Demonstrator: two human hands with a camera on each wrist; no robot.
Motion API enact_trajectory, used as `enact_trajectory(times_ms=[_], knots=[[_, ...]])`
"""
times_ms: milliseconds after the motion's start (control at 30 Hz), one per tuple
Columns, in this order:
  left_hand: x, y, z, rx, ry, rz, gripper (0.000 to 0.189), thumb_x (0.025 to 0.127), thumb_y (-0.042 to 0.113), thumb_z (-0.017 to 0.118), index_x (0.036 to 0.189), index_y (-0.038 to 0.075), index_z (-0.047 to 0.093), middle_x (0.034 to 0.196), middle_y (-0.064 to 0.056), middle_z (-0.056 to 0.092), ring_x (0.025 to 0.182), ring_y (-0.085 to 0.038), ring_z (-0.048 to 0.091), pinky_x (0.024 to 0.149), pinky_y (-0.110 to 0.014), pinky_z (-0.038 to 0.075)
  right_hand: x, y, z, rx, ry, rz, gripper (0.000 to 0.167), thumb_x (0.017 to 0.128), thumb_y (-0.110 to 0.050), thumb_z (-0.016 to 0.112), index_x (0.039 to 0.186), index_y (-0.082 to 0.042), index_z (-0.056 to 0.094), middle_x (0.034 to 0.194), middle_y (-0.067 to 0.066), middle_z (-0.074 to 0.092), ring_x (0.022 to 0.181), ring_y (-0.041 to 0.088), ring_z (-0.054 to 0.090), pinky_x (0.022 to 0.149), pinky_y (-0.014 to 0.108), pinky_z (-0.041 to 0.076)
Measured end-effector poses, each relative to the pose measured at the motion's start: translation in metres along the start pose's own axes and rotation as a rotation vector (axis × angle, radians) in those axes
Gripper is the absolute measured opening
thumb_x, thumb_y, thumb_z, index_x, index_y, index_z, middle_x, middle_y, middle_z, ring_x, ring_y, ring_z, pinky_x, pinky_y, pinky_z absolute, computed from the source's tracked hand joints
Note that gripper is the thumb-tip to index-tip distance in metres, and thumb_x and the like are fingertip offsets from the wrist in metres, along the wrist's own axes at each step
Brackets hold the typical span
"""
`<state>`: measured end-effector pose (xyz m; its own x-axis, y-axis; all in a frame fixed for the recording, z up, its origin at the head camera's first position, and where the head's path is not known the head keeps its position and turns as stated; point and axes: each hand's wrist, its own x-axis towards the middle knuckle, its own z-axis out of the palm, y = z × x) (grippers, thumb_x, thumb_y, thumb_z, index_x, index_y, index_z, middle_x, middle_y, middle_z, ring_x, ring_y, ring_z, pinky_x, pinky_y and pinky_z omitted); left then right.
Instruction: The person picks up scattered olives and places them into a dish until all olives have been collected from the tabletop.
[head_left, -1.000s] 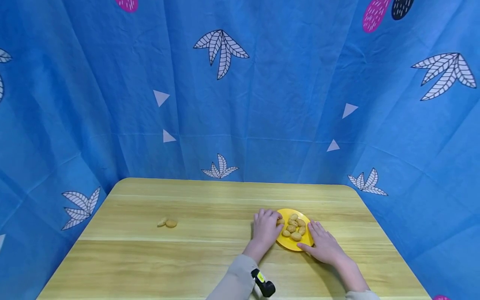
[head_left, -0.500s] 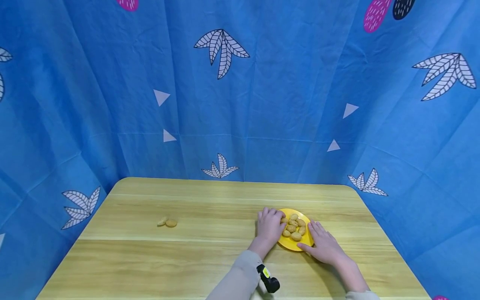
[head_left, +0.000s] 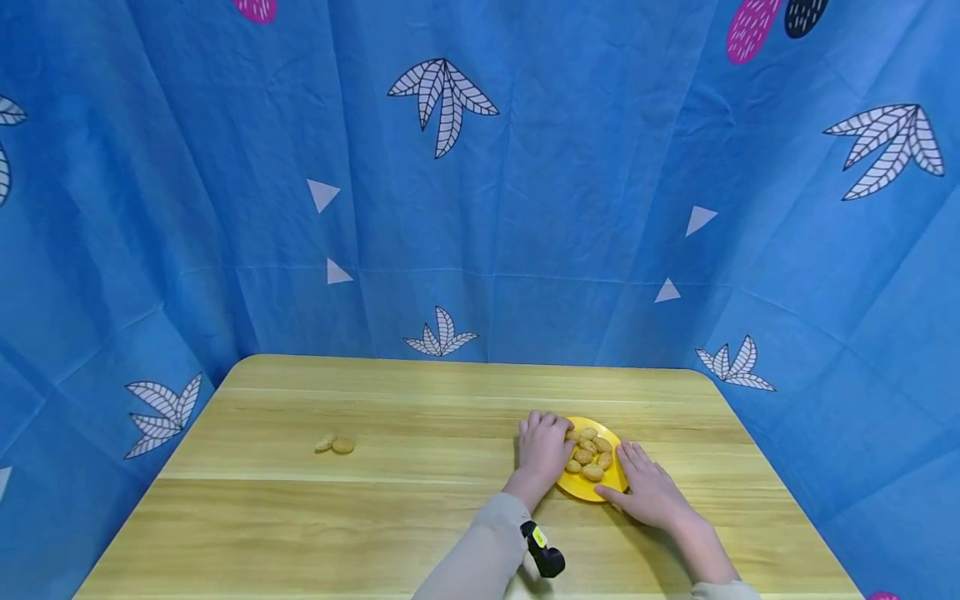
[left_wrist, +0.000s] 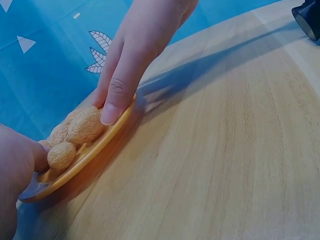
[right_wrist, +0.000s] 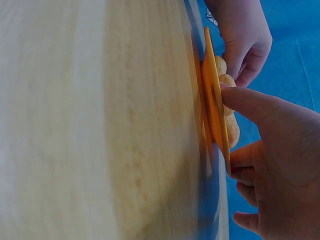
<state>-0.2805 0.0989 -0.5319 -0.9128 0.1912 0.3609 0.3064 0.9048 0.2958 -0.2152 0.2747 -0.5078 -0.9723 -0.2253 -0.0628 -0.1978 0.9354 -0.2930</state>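
A yellow plate (head_left: 613, 482) sits on the table, right of the middle, bearing several tan, wrinkled oval nuts (head_left: 592, 472). From the left, my left hand (head_left: 543, 446) reaches over the plate's rim and pinches a nut (head_left: 571, 435) between thumb and fingers; this nut is partly hidden. On the opposite side, my right hand (head_left: 651, 493) grips the rim. In the right wrist view, its thumb lies over the plate (right_wrist: 212, 100) near the nuts, with fingertips at the lower edge. The left wrist view shows the right hand's thumb (left_wrist: 111, 114) on the rim.
Two tan pieces (head_left: 334, 445) lie on the wooden table (head_left: 300, 525) at the far left. A black device (head_left: 543, 552) is strapped to the left wrist. A blue patterned curtain (head_left: 480, 208) hangs behind and beside the table.
My left hand has shifted a little right and away from me, carrying the nut further over the plate. The right hand and plate have stayed in place.
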Motion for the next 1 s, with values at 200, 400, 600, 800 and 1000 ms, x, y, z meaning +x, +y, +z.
enact_trajectory(times_ms=[200, 400, 600, 800, 1000], knots=[[0.000, -0.001, 0.000, 0.013, -0.014, 0.000, 0.023, 0.087, 0.043, 0.070, 0.108, 0.033, 0.070, 0.109, 0.013, 0.067, 0.097, -0.010, 0.049, 0.076, -0.026, 0.032, -0.001, -0.001, -0.001, 0.009, -0.007, 0.003, 0.091, 0.091, -0.055, 0.057, 0.144, 0.014, 0.031, 0.154, 0.033, 0.025, 0.142, 0.051, 0.022, 0.111, 0.065, 0.025], [-0.002, -0.003, -0.002, 0.023, -0.013, 0.016, 0.026, 0.087, 0.043, 0.070, 0.111, 0.034, 0.069, 0.110, 0.014, 0.067, 0.098, -0.010, 0.048, 0.077, -0.026, 0.032, 0.000, -0.001, -0.001, 0.010, -0.011, 0.005, 0.091, 0.091, -0.055, 0.057, 0.144, 0.014, 0.031, 0.154, 0.033, 0.025, 0.143, 0.051, 0.022, 0.110, 0.066, 0.024], [-0.005, -0.005, -0.006, -0.001, 0.021, 0.032, 0.027, 0.086, 0.043, 0.070, 0.111, 0.032, 0.069, 0.110, 0.013, 0.067, 0.100, -0.011, 0.050, 0.079, -0.026, 0.034, 0.000, 0.000, -0.001, 0.010, -0.012, 0.008, 0.091, 0.091, -0.055, 0.056, 0.144, 0.014, 0.031, 0.154, 0.033, 0.025, 0.143, 0.051, 0.022, 0.110, 0.066, 0.024], [-0.010, -0.013, -0.011, -0.046, 0.062, 0.023, 0.026, 0.085, 0.041, 0.073, 0.108, 0.029, 0.070, 0.109, 0.011, 0.068, 0.100, -0.012, 0.052, 0.081, -0.027, 0.035, 0.000, 0.000, -0.002, 0.011, -0.014, 0.004, 0.091, 0.091, -0.055, 0.056, 0.144, 0.014, 0.031, 0.154, 0.033, 0.025, 0.143, 0.051, 0.022, 0.110, 0.066, 0.024], [-0.015, -0.025, -0.017, -0.069, 0.109, 0.009, 0.025, 0.084, 0.039, 0.074, 0.107, 0.029, 0.071, 0.107, 0.010, 0.068, 0.100, -0.014, 0.053, 0.080, -0.029, 0.036, 0.001, 0.000, -0.003, 0.012, -0.017, 0.002, 0.091, 0.091, -0.056, 0.056, 0.144, 0.014, 0.031, 0.154, 0.033, 0.024, 0.142, 0.051, 0.022, 0.110, 0.066, 0.024]])
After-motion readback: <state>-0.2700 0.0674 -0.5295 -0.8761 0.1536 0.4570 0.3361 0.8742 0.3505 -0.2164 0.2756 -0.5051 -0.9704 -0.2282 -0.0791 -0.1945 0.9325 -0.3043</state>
